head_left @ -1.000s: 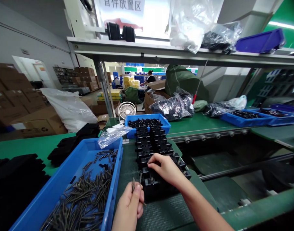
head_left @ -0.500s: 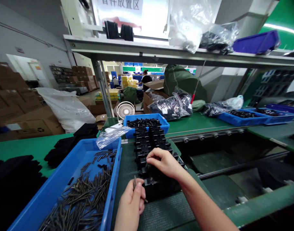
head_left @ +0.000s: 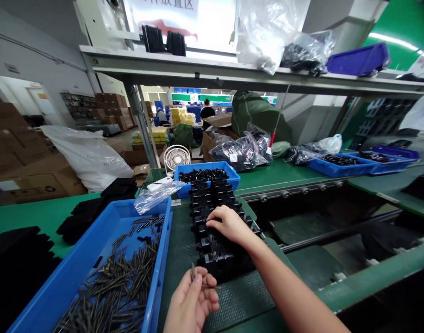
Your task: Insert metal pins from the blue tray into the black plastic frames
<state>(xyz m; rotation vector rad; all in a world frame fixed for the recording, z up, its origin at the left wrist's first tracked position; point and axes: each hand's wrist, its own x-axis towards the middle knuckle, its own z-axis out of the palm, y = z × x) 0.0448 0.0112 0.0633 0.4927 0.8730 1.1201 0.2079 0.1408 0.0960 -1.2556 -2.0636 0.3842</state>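
My left hand has its fingers curled around a few thin metal pins, whose ends stick out past the thumb and fingertips. It sits just in front of two rows of black plastic parts on the green mat. Over these rows, my right hand is closed in a pinch, fingertips down near one part; what it holds, if anything, is hidden. Small metal pieces show on the nearest parts. To the left, a long blue bin contains a heap of similar metal pins.
A smaller blue bin of short black pieces stands behind the rows. A clear plastic bag lies over the long bin's far edge. Black stacked parts are at left. A metal shelf crosses above; a small white fan stands behind.
My left hand has moved down slightly and its fingers have loosened, showing more of the pins. My right hand stays over the black parts, with more of the nearest ones visible. The view has shifted slightly.
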